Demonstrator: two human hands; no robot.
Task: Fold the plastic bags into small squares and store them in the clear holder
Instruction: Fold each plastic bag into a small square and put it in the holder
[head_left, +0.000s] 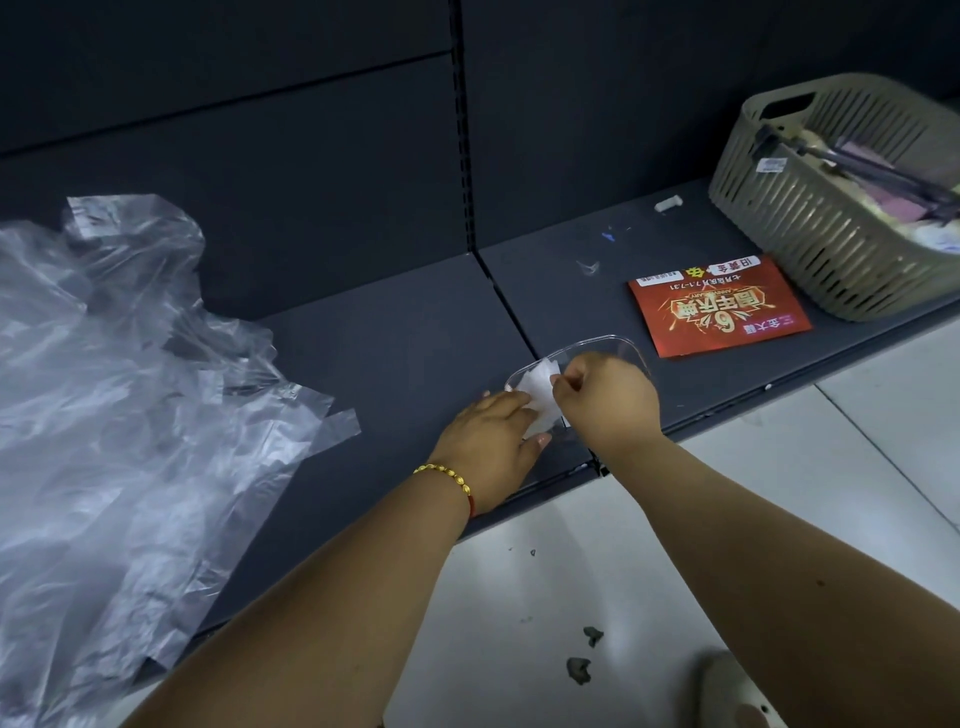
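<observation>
Your right hand (605, 397) pinches the folded bag (540, 397); your left hand (491, 434) grips it beside the fingertips. Press it flat into the clear holder (631, 349) beneath your fingers before you let go.

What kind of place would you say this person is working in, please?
Probably a shop: the work surface is a dark metal display shelf with a slotted upright behind it, a red promotional flyer lies on it, and a slatted plastic basket stands beside that.
</observation>
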